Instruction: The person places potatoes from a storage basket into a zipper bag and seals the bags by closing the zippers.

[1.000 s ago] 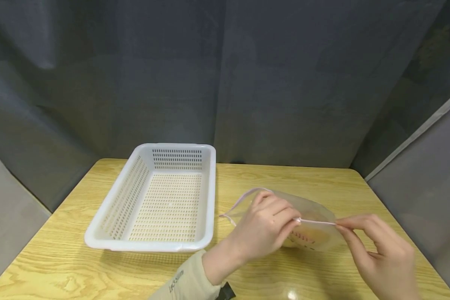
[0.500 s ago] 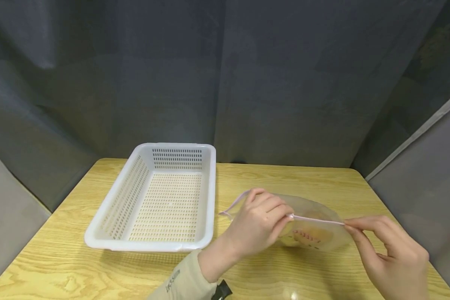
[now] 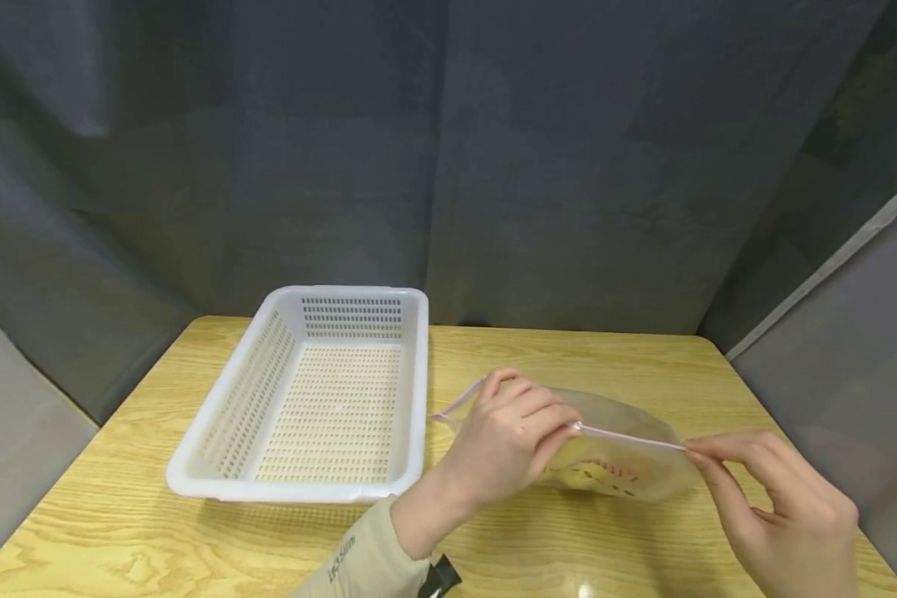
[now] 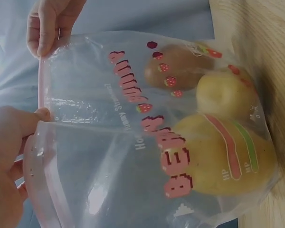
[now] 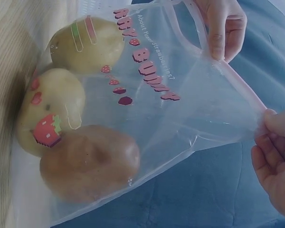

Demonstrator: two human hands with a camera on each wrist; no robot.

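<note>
A clear zip bag (image 3: 628, 415) with pink lettering and strawberry prints stands on the wooden table. Inside it lie a brown oval fruit (image 5: 88, 164) and two yellow fruits, the middle one (image 5: 52, 111) with a small dark spot and a larger one (image 4: 218, 166). My left hand (image 3: 508, 432) pinches the pink zip strip (image 3: 628, 436) partway along. At the bag's right corner, the thumb and fingertips of my right hand (image 3: 785, 498) pinch the end of that strip. Between my hands the strip runs straight and taut, while left of my left hand the mouth gapes.
A white perforated plastic basket (image 3: 421, 399) sits left of the bag, nothing in it. The wooden table (image 3: 82, 519) reaches back to a dark grey curtain (image 3: 329, 166), with grey panels at both sides.
My right hand has shifted right with the bag's corner. My left hand has slid a little left along the zip, so the straight stretch between my hands is longer.
</note>
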